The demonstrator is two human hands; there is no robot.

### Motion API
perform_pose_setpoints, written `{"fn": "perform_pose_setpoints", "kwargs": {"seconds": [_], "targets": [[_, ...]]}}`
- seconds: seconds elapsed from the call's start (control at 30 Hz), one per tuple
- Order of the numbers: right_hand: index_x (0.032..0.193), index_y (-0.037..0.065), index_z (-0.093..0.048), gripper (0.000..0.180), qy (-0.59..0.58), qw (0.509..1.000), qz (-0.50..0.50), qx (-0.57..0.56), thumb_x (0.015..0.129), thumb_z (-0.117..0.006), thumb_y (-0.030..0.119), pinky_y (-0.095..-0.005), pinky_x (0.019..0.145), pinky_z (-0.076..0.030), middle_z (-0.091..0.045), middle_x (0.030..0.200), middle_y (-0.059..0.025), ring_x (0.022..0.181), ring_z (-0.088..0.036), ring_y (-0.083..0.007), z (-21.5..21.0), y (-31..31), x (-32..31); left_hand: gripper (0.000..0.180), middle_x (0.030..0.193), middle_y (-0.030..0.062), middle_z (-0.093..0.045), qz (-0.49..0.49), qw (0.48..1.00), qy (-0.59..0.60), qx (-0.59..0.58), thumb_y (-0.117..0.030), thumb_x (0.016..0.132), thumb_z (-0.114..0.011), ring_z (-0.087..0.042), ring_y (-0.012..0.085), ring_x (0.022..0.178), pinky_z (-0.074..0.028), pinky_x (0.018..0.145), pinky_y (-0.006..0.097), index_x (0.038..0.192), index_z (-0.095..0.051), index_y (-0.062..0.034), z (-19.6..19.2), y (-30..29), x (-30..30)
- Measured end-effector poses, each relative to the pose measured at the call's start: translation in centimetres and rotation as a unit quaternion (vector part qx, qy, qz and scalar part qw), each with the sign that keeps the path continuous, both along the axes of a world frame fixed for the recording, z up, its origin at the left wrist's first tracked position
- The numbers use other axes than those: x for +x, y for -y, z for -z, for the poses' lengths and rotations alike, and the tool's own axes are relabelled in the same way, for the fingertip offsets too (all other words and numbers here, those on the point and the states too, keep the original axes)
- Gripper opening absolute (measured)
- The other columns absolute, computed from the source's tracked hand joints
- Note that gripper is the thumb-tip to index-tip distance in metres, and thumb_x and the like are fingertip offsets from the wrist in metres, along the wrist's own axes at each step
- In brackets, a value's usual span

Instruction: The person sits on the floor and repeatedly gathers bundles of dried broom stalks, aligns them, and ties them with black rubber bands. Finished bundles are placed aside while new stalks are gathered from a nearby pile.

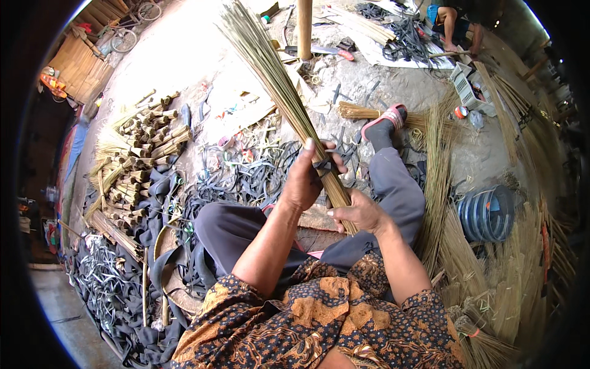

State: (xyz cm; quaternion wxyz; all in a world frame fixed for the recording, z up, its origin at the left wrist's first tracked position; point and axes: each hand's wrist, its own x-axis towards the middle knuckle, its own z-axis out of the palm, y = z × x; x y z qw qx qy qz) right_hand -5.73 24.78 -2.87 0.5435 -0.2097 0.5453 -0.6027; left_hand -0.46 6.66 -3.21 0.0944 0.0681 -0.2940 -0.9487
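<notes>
Left hand (302,179) grips the stalk bundle (279,86) near its black band (321,165), right hand (364,215) grips lower; probably binding, so next likely needs steady tension imo.

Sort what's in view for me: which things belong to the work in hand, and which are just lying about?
Likely in the work:
stalk bundle, held in left hand and right hand
black band around it
loose black strips
long stalks at right
piled bundles at left

Seemingly just lying about:
bluish jug
pale crate
bicycle
</notes>
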Motion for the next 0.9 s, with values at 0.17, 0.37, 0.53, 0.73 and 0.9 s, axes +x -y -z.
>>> {"fn": "perform_pose_setpoints", "kwargs": {"seconds": [0.17,0.37,0.53,0.73,0.9], "targets": [[0.117,-0.002,-0.06,0.037,-0.074,0.997,0.0,-0.026,0.091,-0.078,0.018,-0.0354,0.071,-0.056,-0.067,0.091,-0.0099,0.078,-0.07,-0.0203,-0.6,0.8,-0.6,0.052,0.107,0.0121,-0.069,0.025,0.998,-0.029,-0.055,-0.047,0.11,-0.049,-0.068,0.0263,0.1,-0.055,0.094,0.042,0.134,-0.054,-0.0019,-0.6,2.6,0.4],[0.123,0.0,-0.057,0.046,-0.522,0.837,0.128,0.101,0.087,-0.079,0.018,-0.0495,0.077,-0.057,-0.067,0.1,-0.0217,0.089,-0.071,-0.0412,-1.1,1.6,3.5,0.068,0.116,0.0131,-0.067,0.014,0.998,-0.048,-0.032,-0.056,0.107,-0.049,-0.068,0.0278,0.106,-0.054,0.101,0.045,0.147,-0.049,-0.0008,-0.7,3.6,1.4],[0.125,0.003,-0.057,0.052,-0.681,0.697,0.184,0.131,0.081,-0.083,0.014,-0.0471,0.08,-0.056,-0.065,0.101,-0.0162,0.091,-0.07,-0.0372,-3.5,1.8,4.2,0.068,0.118,0.0145,-0.068,0.014,0.997,-0.073,-0.038,-0.056,0.106,-0.049,-0.069,0.0296,0.108,-0.054,0.1,0.046,0.143,-0.053,0.0004,-1.9,4.0,1.7],[0.126,0.004,-0.062,0.064,-0.749,0.619,0.195,0.135,0.067,-0.086,0.002,-0.0449,0.088,-0.052,-0.065,0.105,-0.0144,0.097,-0.068,-0.0332,-6.3,1.3,3.9,0.064,0.119,0.0154,-0.07,0.013,0.996,-0.089,-0.014,-0.054,0.106,-0.05,-0.068,0.0288,0.111,-0.054,0.101,0.045,0.139,-0.057,0.001,-2.2,4.2,2.0],[0.126,0.005,-0.063,0.064,-0.758,0.61,0.193,0.125,0.067,-0.086,0.004,-0.0438,0.087,-0.051,-0.065,0.103,-0.0125,0.097,-0.068,-0.0321,-7.3,0.8,2.8,0.068,0.124,0.0168,-0.069,0.008,0.997,-0.068,-0.046,-0.058,0.107,-0.047,-0.068,0.0293,0.114,-0.053,0.102,0.046,0.138,-0.058,0.0011,-1.7,3.9,2.4]]}}
